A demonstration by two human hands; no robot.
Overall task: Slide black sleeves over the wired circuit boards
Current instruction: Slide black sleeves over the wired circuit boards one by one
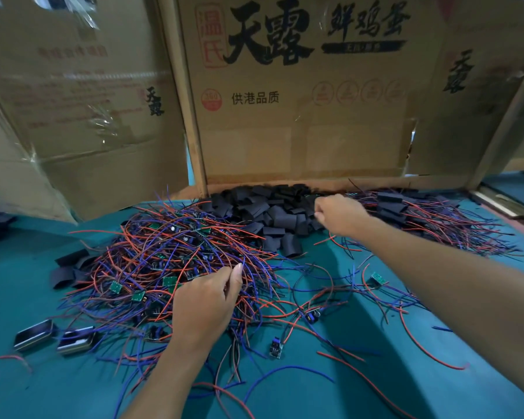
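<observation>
Left hand [204,306] fingers pinched together in the wired boards pile [164,261], right hand [338,214] curled shut at the black sleeves [263,210] by the tabletop's [375,373] far edge

Right hand's [336,214] fingertips and any grasp hidden among black sleeves [263,213], wall lettering blurred.

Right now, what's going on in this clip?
A person is working at a green table. The left hand digs into a tangle of wired boards, while the right hand reaches into the pile of black sleeves by the cardboard wall. More wired, sleeved pieces lie far right.
</observation>
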